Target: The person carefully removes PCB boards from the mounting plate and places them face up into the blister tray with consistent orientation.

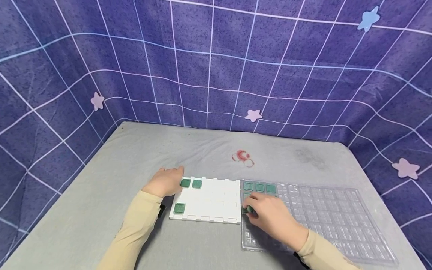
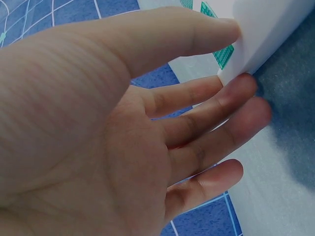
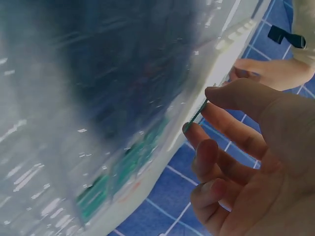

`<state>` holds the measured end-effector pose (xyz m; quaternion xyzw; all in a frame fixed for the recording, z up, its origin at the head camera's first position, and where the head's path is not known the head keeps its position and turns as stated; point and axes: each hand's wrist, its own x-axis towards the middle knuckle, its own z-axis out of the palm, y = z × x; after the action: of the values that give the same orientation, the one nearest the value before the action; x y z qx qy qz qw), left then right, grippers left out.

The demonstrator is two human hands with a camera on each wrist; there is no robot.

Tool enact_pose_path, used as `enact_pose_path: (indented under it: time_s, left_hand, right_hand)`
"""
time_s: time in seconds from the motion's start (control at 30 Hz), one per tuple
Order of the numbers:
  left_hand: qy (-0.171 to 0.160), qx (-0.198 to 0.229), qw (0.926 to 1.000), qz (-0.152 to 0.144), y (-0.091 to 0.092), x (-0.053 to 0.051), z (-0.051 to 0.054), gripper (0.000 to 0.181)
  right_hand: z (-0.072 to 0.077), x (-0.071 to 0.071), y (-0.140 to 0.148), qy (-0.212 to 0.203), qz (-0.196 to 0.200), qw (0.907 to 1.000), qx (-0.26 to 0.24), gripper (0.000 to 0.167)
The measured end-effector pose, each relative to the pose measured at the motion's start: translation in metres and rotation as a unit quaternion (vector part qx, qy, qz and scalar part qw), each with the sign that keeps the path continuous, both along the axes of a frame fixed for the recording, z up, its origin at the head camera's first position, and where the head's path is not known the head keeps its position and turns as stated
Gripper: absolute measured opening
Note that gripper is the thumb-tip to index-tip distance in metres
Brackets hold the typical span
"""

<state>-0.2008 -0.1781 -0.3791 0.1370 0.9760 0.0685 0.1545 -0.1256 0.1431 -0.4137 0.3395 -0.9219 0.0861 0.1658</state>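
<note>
At the left end of a white tray (image 1: 209, 198), my left hand (image 1: 165, 181) touches the edge with its thumb, fingers nearly straight. Green circuit boards sit on this tray: two, including one board (image 1: 197, 183), in its far left part and another board (image 1: 179, 208) at the near left corner. My right hand (image 1: 270, 212) pinches a thin green circuit board (image 3: 198, 114) between thumb and fingertips, over the left side of a clear plastic tray (image 1: 324, 213). Several boards, among them a board (image 1: 259, 187), lie in that tray's far left pockets; the hand partly hides others.
The two trays lie side by side on a grey cloth-covered table (image 1: 101, 195). Red ring marks (image 1: 242, 156) stain the cloth beyond them. A blue gridded curtain (image 1: 216, 67) with star shapes stands behind the table and at both sides.
</note>
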Motion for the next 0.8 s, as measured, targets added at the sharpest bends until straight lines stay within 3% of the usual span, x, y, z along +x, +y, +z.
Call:
enact_pose_path:
  time_s: [0.5,0.8]
  left_hand:
    - [0.014,-0.002,0.9999,-0.001,-0.0005,0.0004,-0.0018,0.057]
    - [0.007,-0.005,1.0000,0.000,-0.0003,0.0019,-0.0009,0.066]
  right_hand:
    - [-0.0053,-0.0002,0.0094,-0.022,0.003,0.9998,0.001,0.026]
    - [-0.0037,-0.0024,0.0091,-0.031,-0.005,0.9994,0.013,0.020]
